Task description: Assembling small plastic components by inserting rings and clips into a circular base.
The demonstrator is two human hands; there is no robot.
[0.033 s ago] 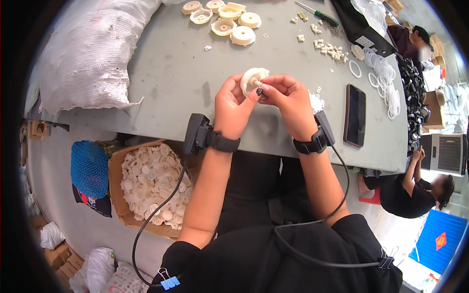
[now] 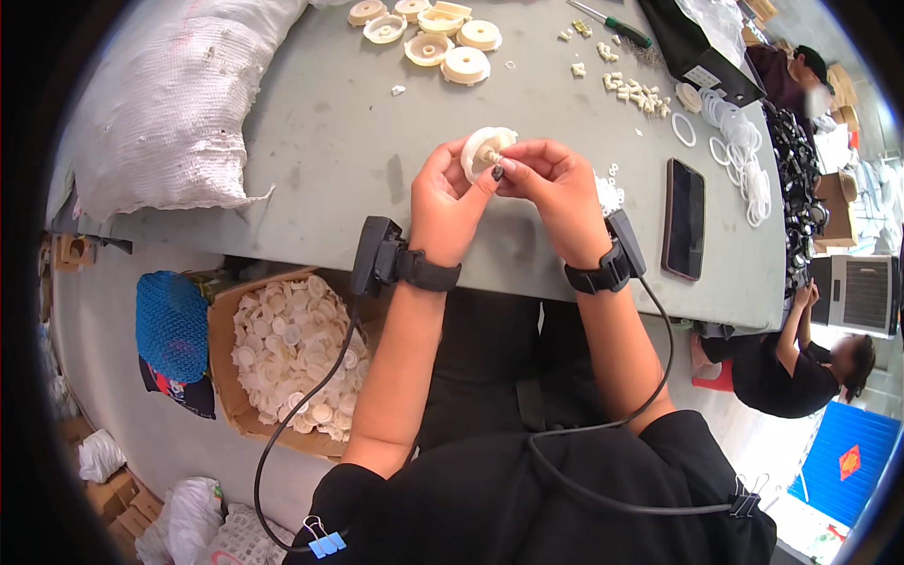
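Above the near part of the table, my left hand (image 2: 441, 209) is closed around a round cream plastic cap (image 2: 478, 149), with its open side tilted up toward me. The thumb and fingers of my right hand (image 2: 563, 200) pinch a small cream plastic fitting (image 2: 493, 158) at the middle of the cap. My left thumb, with its dark nail, presses close to the same fitting. Fingers hide part of the cap, and how the fitting joins it cannot be made out. Small white rings (image 2: 608, 194) lie just right of my right hand.
Several round cream parts (image 2: 465, 66) sit at the far side. Small fittings (image 2: 637, 96), a screwdriver (image 2: 621, 26), clear rings (image 2: 744, 160) and a phone (image 2: 684, 220) lie right. A white sack (image 2: 179, 104) stands left; a carton (image 2: 222, 377) of caps stands below. Two people are at right.
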